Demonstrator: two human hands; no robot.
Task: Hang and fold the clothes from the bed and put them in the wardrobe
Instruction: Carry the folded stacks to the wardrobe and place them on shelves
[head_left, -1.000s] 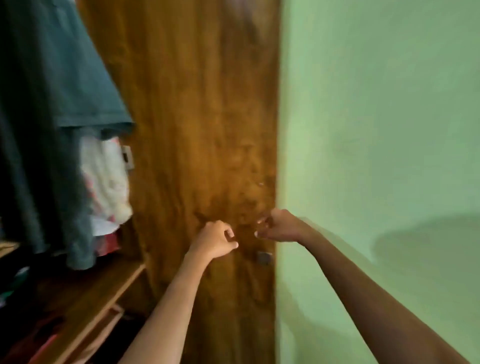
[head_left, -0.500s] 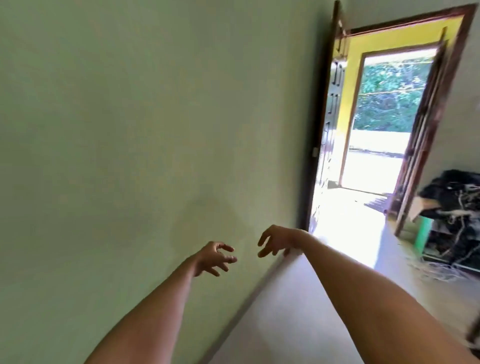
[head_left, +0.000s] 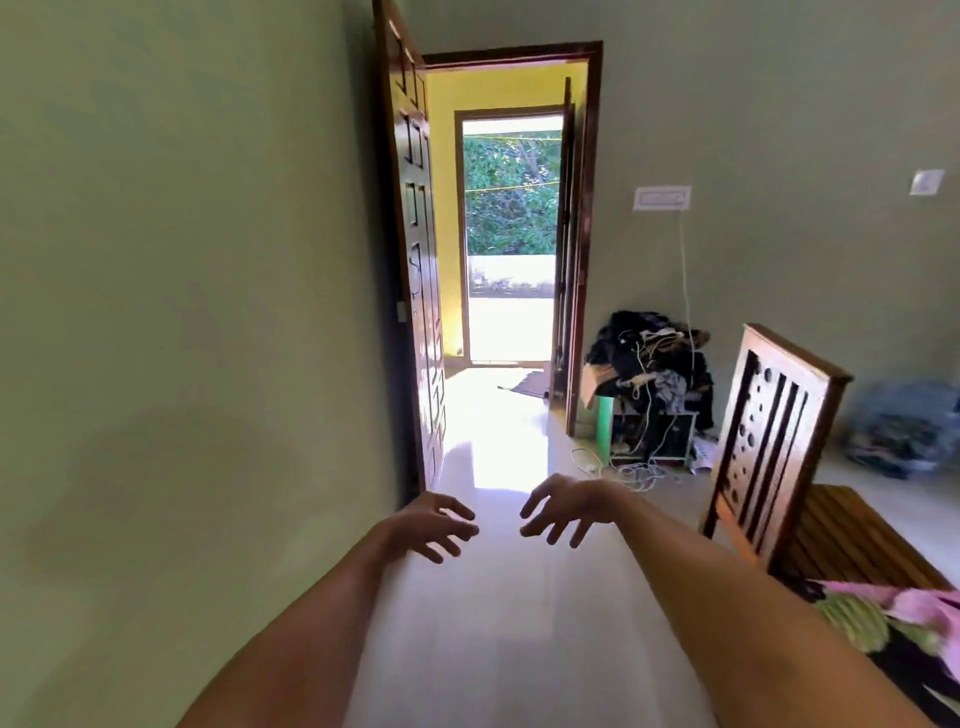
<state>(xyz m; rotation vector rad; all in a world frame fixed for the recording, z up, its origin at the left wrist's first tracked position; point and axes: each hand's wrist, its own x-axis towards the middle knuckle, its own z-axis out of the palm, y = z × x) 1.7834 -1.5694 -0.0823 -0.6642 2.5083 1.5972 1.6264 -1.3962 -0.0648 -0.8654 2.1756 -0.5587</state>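
Left hand (head_left: 434, 525): raised over the floor, palm down, fingers spread and loosely bent, gripping nothing.
Right hand (head_left: 558, 512): just beside the other hand without touching it, fingers spread and loosely bent, gripping nothing.
Floor (head_left: 519, 623): pale and glossy; open strip running from the hands to the doorway, with bright glare near the threshold.
Wall (head_left: 182, 312): plain green, close along the left forearm; left limit of the strip.
Door (head_left: 421, 260): dark panelled wood, swung open at the far end of that wall.
Doorway (head_left: 509, 234): open; yellow room beyond, then a second opening with foliage outside.
Footboard (head_left: 769, 441): carved wood, upright; right limit of the strip, with the slatted bed base (head_left: 852, 540) behind it.
Clothes (head_left: 893, 618): pink, green and dark cloth lying on the bed at the lower right edge, near the right forearm, well apart from both hands.
Corner heap (head_left: 649, 364): dark cloth and cords piled on a green stand (head_left: 603, 426), right of the doorway.
Wall plates (head_left: 661, 198): white, on the far wall; markings too small to read.
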